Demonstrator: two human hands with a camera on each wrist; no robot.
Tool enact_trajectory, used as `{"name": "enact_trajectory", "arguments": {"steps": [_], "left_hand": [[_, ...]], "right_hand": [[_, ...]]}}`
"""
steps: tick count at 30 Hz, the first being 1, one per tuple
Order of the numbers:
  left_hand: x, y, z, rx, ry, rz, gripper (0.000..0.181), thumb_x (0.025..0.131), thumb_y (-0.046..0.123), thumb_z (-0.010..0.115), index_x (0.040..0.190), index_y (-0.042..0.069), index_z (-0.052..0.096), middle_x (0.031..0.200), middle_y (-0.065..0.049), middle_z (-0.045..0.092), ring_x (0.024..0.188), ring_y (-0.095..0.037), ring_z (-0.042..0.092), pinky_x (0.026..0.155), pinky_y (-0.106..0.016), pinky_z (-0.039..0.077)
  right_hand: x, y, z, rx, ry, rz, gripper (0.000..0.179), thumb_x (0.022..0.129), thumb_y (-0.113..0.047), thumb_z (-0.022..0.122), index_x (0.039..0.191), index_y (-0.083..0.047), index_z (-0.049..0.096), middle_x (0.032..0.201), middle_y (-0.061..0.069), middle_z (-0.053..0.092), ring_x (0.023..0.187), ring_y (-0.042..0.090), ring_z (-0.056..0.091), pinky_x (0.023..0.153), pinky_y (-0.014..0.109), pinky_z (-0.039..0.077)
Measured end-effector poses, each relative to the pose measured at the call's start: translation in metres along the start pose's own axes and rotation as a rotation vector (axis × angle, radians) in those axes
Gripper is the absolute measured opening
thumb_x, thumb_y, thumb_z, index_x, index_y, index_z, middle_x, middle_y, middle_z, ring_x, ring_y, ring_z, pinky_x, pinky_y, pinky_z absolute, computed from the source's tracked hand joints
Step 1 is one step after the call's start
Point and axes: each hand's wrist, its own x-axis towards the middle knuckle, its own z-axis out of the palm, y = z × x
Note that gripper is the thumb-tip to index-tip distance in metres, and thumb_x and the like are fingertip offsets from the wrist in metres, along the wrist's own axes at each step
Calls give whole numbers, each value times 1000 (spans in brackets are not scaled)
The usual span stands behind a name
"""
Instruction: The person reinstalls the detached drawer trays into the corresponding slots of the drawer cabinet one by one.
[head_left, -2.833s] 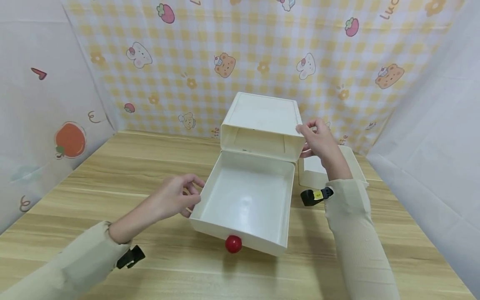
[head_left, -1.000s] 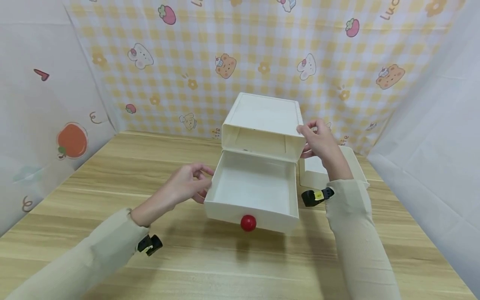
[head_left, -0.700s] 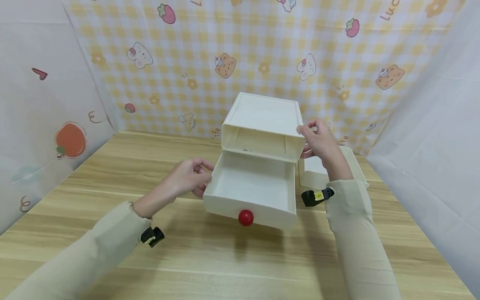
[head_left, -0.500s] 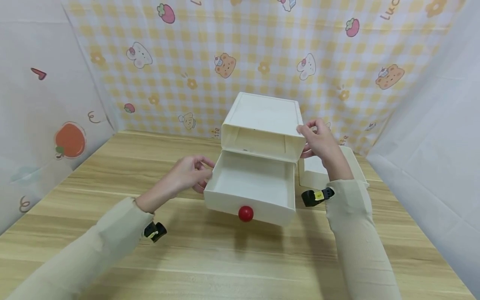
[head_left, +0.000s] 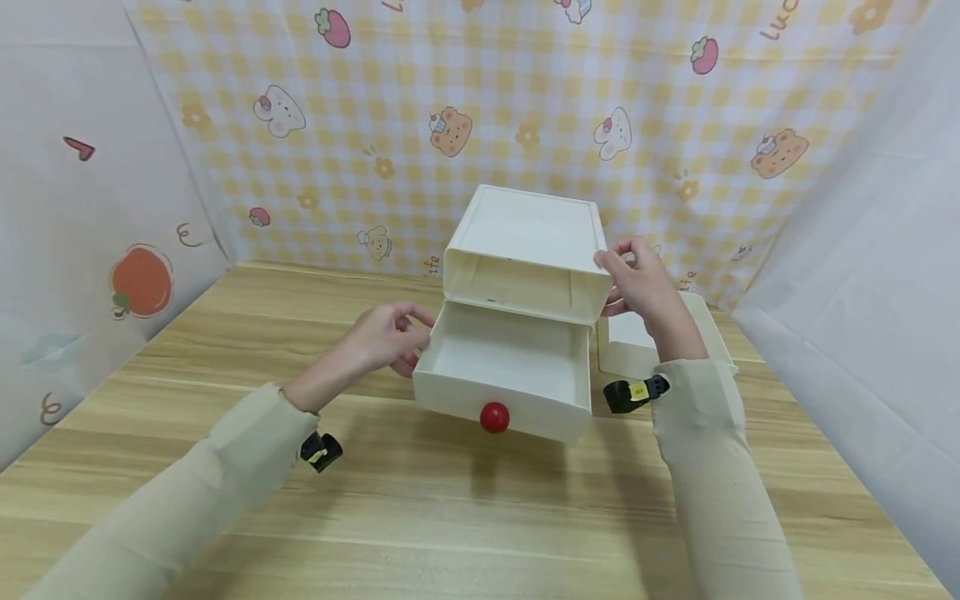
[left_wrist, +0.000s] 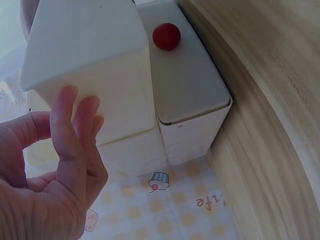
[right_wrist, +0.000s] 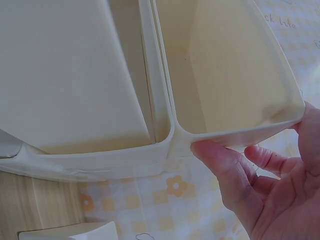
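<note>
Left grip [head_left: 382, 337] has its bent fingertips up against the left side of a white plastic drawer [head_left: 450, 400] (from where I'm standing I can't tell if it's really pinching the rim or just pressing). Right grip [head_left: 641, 279] is easier to read: thumb over the top corner, fingers on the side wall, pinching the right edge of the hollow upper compartment [head_left: 517, 283].

That drawer sits right below the compartment, sticking partway out toward the person, its front up off the wood-grain tabletop [head_left: 450, 533] with a shadow underneath. A round red knob [head_left: 494, 417] is on its front. Down by the left wrist you can see a lower drawer [left_wrist: 192, 80] flush in the stack, with its own red knob [left_wrist: 166, 36].

Behind the right forearm there's another white plastic box [head_left: 633, 358] on the tabletop, just beside the stack (partly covered by the arm). Both wrists wear black straps below beige sleeves [head_left: 240, 450], and a yellow gingham cloth [head_left: 525, 83] hangs at the back.
</note>
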Motion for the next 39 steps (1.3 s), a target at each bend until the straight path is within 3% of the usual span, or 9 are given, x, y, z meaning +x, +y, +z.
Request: {"name": "enact_trajectory", "arguments": {"steps": [19, 31, 35, 39], "left_hand": [[14, 3, -1, 26, 14, -16, 42, 89, 12, 53, 129, 4, 48, 96, -18, 57, 65, -17, 67, 66, -37, 58], [15, 4, 1, 35, 20, -13, 42, 88, 10, 51, 130, 4, 47, 95, -17, 56, 65, -18, 67, 67, -40, 58], [14, 5, 3, 68, 26, 0, 44, 88, 8, 50, 131, 4, 46, 96, -18, 56, 66, -19, 66, 66, -40, 58], [12, 8, 4, 170, 48, 44, 44, 87, 7, 51, 131, 4, 47, 102, -19, 58, 75, -22, 66, 64, -33, 58]], "right_hand": [[2, 0, 0, -1, 5, 3, 21, 96, -34, 43, 102, -16, 36, 96, 16, 48, 55, 15, 62, 55, 31, 56], [-1, -2, 1, -25, 24, 6, 25, 95, -35, 44, 104, -13, 35, 96, 18, 50, 55, 16, 63, 55, 30, 56], [-1, -2, 1, -5, 14, 6, 23, 95, -35, 44, 103, -14, 35, 95, 17, 50, 55, 15, 62, 55, 29, 56], [-1, -2, 1, -2, 8, 14, 23, 95, -35, 44, 103, -15, 35, 96, 17, 50, 55, 15, 62, 55, 30, 56]]}}
